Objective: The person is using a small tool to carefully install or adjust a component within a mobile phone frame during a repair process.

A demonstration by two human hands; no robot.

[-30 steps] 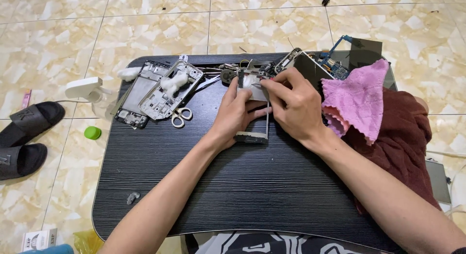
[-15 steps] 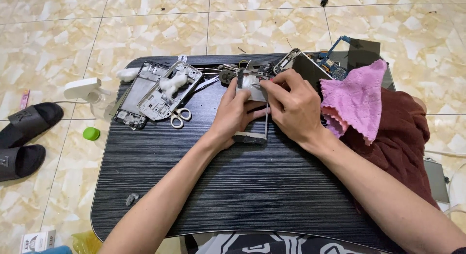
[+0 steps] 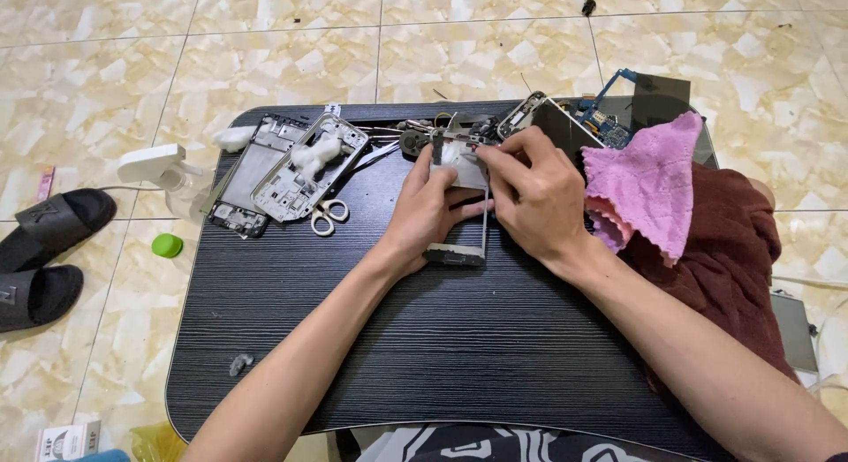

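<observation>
Gripping: your left hand (image 3: 424, 210) and right hand (image 3: 534, 193) both clamp the phone frame (image 3: 464, 206).
Handling: light, thin, fragile; hold its edges.

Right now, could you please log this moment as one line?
left hand: steadies phone frame | right hand: fingertips on frame top | table: scissors, pink cloth

The near half of the black table (image 3: 424, 356) lies open for passage. At the far edge, phone frames (image 3: 283, 166), scissors (image 3: 325, 216) and loose tools (image 3: 415, 135) crowd the left; a pink cloth (image 3: 645, 184) and circuit boards (image 3: 601, 117) block the right.
</observation>
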